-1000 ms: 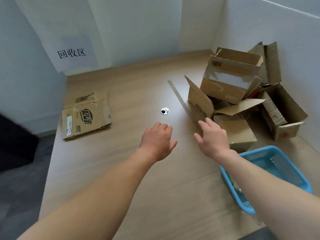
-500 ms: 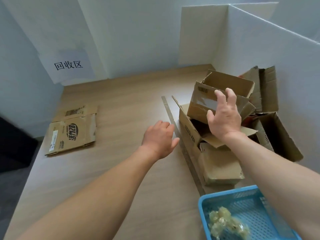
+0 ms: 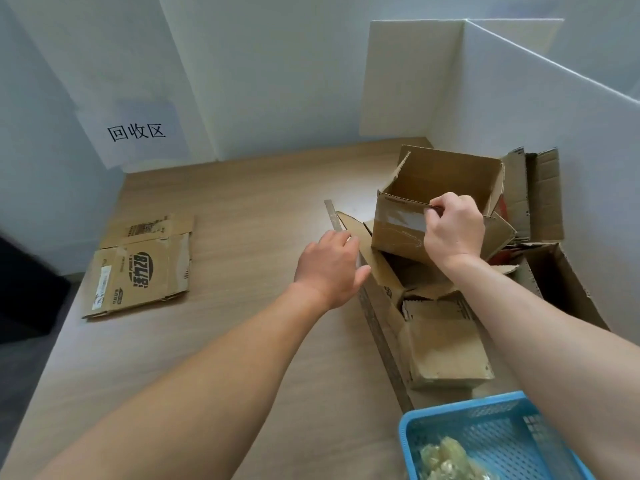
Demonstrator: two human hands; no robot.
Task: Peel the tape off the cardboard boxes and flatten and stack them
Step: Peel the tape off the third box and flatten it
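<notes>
An open cardboard box [image 3: 436, 181] sits on top of a pile of boxes at the right. A strip of clear tape [image 3: 401, 220] runs across its near side. My right hand [image 3: 453, 230] grips the near top edge of this box, fingers curled over the rim. My left hand [image 3: 329, 268] hovers with fingers apart just left of the pile, beside a lower box's raised flap [image 3: 377, 271]. Another box [image 3: 446, 344] lies on its side at the front of the pile. Flattened boxes [image 3: 142, 268] lie stacked at the left of the wooden table [image 3: 242, 220].
A blue plastic basket [image 3: 491, 434] holding crumpled tape [image 3: 446, 459] stands at the front right. White partition walls enclose the table at the back and right; a paper sign [image 3: 135, 133] hangs at the back left. More opened boxes [image 3: 540, 199] lean on the right wall.
My right hand went from the lower box up to the top box and closed on its near edge. My left hand drifted toward the pile. The view moved closer.
</notes>
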